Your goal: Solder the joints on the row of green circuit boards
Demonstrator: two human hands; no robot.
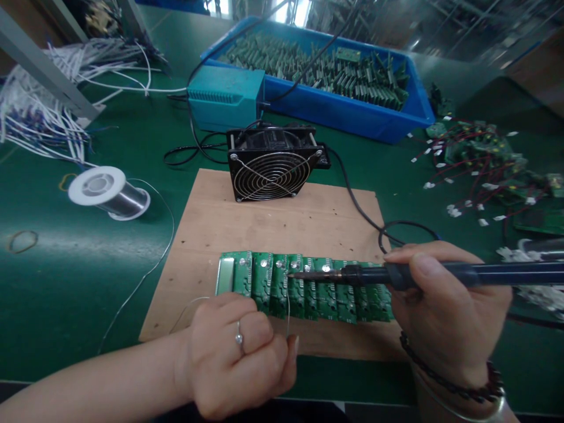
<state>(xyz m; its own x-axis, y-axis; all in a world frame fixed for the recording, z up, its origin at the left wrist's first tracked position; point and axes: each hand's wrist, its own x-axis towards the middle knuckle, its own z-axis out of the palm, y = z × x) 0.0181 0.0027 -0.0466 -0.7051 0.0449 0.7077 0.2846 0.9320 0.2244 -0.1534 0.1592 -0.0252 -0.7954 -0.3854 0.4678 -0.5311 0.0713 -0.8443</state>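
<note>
A row of overlapping green circuit boards (328, 308) lies on a wooden board (211, 220). My right hand (449, 308) grips a soldering iron (405, 276), its tip pointing left onto one of the boards near the middle of the row. Pinched in the closed fingers of my left hand (244, 352) is a thin solder wire (288, 308), whose end rises to the iron's tip. Whether wire and tip touch, I cannot tell. The solder spool (123, 194) rests on its side at the left, with a strand trailing down from it.
A black fan (273, 170) stands at the wooden board's back edge. Behind it are a teal box (227, 97) and a blue bin (343, 114) full of circuit boards. White cables (44, 111) lie back left; boards with red wires (480, 153) lie at the right.
</note>
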